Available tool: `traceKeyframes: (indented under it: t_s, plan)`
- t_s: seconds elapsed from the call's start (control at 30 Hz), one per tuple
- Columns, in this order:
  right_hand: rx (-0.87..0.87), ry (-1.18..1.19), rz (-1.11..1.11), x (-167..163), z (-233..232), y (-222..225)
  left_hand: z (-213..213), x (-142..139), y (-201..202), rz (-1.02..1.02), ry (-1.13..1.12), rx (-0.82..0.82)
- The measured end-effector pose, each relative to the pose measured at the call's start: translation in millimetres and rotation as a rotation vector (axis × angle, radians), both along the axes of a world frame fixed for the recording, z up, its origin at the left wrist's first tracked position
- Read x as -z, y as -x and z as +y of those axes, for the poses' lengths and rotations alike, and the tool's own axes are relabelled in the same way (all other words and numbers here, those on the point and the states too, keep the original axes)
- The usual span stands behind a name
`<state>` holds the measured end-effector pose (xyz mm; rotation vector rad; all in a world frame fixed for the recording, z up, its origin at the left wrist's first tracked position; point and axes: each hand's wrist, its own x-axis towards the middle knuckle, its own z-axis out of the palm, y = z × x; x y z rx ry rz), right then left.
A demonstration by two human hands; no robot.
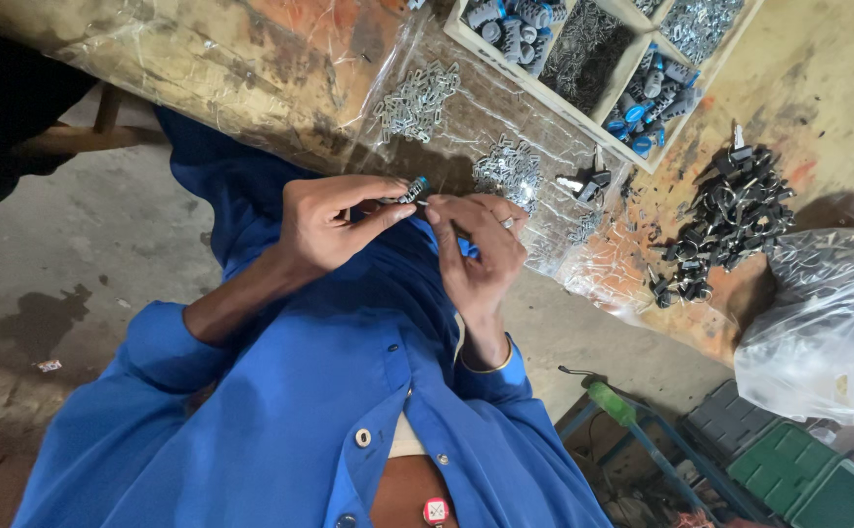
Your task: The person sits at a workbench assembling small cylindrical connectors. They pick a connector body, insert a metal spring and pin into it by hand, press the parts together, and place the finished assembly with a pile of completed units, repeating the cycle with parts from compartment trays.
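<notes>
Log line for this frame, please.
left hand: pinches small part | right hand: fingertips at part | piles of metal clips on table

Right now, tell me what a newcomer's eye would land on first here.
First, the left hand and right hand, meeting at centre over a blue shirt and pinching a small dark part between the fingertips. Next, the heap of dark key-like pieces at right on the worn table, and the divided tray of parts above.
</notes>
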<state>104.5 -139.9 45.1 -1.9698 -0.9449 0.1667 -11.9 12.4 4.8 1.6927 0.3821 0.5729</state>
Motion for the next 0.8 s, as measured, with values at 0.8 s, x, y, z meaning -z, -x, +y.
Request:
traceKeyframes:
  t_s: [0.8]
  plan:
    - [-0.053,0.466,-0.343,-7.1,12.3,-7.7,18.1,2.9,9.9,-0.045,-0.063,-0.056]
